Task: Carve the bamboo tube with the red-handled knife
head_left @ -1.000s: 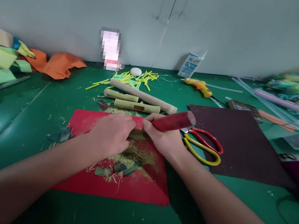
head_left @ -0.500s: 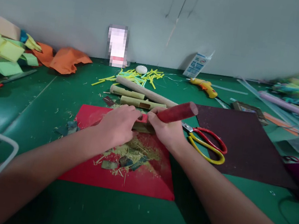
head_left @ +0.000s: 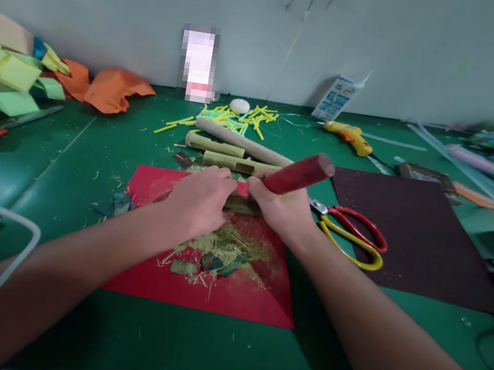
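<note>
My right hand (head_left: 287, 212) is closed round a tool with a thick, round red handle (head_left: 299, 174); its working end is hidden by the fingers. My left hand (head_left: 202, 200) grips a bamboo tube (head_left: 244, 206) that lies crosswise over a red sheet (head_left: 148, 286). The fingers of both hands are close together on the tube, with a short piece of it showing between them. Below it, sawdust and fibres (head_left: 239, 239) are scattered with dark bamboo chips (head_left: 212, 261). Behind the hands lie two cut bamboo pieces, one with a rectangular opening (head_left: 218, 159), and a long pale stick (head_left: 244, 140).
Scissors with red and yellow handles (head_left: 355, 235) lie right of my hand, partly on a dark sheet (head_left: 416, 235). Behind are yellow sticks (head_left: 261, 119), a yellow glue gun (head_left: 351, 139) and a carton (head_left: 340, 98). Sticky notes (head_left: 8, 69) and orange paper (head_left: 115, 90) are at left.
The whole view has shifted, so the table items sit farther right and higher in the picture. Both hands keep their grips on the tube and red-handled tool.
</note>
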Action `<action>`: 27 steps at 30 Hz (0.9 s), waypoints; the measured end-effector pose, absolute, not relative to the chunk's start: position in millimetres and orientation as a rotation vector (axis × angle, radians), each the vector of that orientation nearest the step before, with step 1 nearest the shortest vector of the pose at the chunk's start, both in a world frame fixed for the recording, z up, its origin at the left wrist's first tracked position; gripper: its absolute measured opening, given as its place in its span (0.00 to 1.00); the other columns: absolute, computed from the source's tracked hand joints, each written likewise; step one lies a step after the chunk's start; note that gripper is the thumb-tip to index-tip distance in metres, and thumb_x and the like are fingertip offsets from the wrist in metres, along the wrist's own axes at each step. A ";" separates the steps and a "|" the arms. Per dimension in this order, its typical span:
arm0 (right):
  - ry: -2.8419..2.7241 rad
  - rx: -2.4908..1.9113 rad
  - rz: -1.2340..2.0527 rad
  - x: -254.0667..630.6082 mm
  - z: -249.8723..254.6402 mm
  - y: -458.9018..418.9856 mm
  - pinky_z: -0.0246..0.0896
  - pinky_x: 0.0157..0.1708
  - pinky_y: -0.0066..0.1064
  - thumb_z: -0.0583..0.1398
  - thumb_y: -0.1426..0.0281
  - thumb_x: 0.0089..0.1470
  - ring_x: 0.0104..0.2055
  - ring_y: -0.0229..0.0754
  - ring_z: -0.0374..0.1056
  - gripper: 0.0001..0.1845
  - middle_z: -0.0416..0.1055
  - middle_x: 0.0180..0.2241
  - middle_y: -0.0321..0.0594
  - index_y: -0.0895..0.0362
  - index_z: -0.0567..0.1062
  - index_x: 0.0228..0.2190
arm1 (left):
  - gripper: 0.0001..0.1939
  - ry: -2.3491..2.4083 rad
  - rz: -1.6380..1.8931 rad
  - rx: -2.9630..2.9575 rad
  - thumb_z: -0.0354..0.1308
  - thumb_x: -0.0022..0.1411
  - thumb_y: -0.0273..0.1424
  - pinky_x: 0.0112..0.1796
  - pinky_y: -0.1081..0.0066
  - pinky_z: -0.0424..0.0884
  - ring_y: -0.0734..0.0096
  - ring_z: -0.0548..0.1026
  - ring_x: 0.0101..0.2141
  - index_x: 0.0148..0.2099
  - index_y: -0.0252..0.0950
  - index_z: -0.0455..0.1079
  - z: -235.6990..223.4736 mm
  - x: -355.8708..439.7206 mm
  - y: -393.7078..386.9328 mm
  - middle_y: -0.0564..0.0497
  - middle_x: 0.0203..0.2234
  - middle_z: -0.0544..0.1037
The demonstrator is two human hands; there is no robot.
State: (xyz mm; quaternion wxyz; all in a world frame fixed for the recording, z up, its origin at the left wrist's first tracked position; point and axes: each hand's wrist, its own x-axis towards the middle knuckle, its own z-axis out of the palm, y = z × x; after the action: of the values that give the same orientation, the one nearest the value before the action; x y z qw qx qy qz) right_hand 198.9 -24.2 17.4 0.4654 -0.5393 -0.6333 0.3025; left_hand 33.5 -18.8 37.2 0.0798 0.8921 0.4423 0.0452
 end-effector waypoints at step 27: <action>-1.482 -1.464 0.742 192.2 16.8 -15.0 0.55 0.27 0.33 0.58 0.69 0.43 0.25 0.36 0.59 0.09 0.65 0.20 0.33 0.54 0.64 0.17 | 0.14 1.261 0.296 2.629 0.61 0.59 0.31 0.48 0.55 0.73 0.53 0.73 0.47 0.48 0.32 0.72 19.3 34.3 -17.2 0.42 0.43 0.77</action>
State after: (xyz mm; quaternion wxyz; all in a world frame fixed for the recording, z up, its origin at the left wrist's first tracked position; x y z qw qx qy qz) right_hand 192.2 -15.0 16.8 0.4487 -0.5916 -0.5989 0.3001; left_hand 34.3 -17.2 19.3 0.1049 0.8920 0.4280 0.1005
